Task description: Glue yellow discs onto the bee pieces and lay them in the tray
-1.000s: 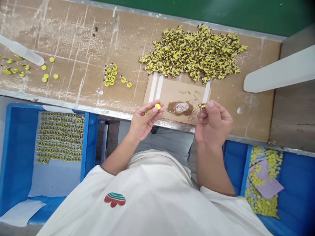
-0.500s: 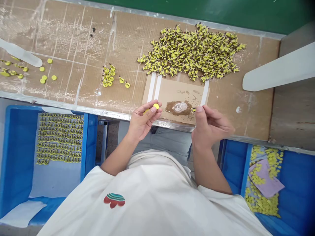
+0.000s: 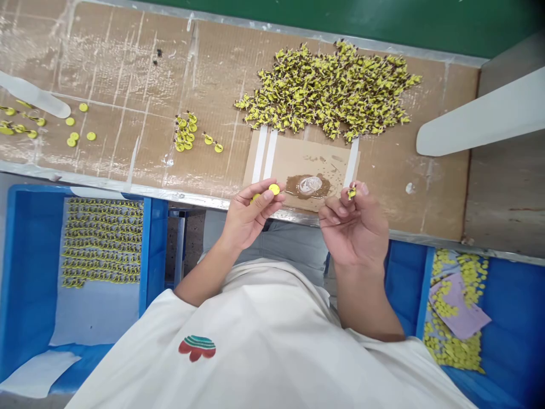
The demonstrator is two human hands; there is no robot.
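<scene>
Between thumb and fingers, my left hand (image 3: pixel 252 216) pinches a round yellow disc (image 3: pixel 274 189); part of a second yellow piece shows deeper in the same hand. My right hand (image 3: pixel 357 224) is turned palm up and holds a small yellow-and-dark figure (image 3: pixel 352 192) at its fingertips. Both hands are raised at the table's front edge, apart from each other. Behind them lies a cardboard sheet (image 3: pixel 293 153) with white tape strips and a clear, wet-looking blob (image 3: pixel 310 184) in a brown damp patch. A large heap of yellow-and-dark figures (image 3: pixel 332 91) lies beyond the sheet.
Left of the sheet sits a small cluster of discs with figures (image 3: pixel 185 133); loose yellow discs (image 3: pixel 72 138) lie farther left. A blue bin (image 3: pixel 153 244) holds rows of pieces. Another blue bin (image 3: pixel 515 318) holds many discs. White tubes (image 3: pixel 477 119) (image 3: pixel 34 94) reach over the table.
My right hand has turned palm up and drawn back from beside the clear blob, bringing the figure into clearer view. My left hand, still gripping the disc, has shifted slightly.
</scene>
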